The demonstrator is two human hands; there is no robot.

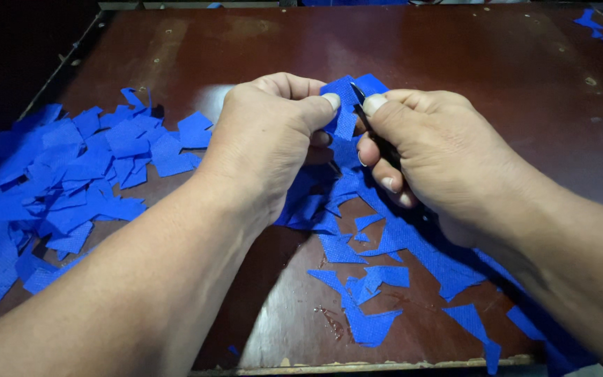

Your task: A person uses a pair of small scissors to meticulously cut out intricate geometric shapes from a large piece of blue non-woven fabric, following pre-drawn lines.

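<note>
Scattered blue cloth scraps (pixel 368 279) lie near the table's (pixel 497 63) front edge. Above them, toward the middle, the left hand (pixel 266 143) pinches a blue cloth piece (pixel 347 105), while the right hand (pixel 420 150) is clamped on a dark blade (pixel 359 94) touching it. More cloth scraps (pixel 64 181) are heaped along the left edge.

Small craft or cutting workshop, likely a fabric-trimming bench. Worn, dark reddish-brown wooden table (pixel 455 42) with scuffed varnish, small dents and chipped front edge. Heap of blue cloth scraps (pixel 57 181) piled along the table's left edge, more offcuts (pixel 368 279) strewn near the front edge, a few blue bits (pixel 598 28) at the far right corner. Surroundings dark beyond the left edge; light glares off the tabletop.
</note>
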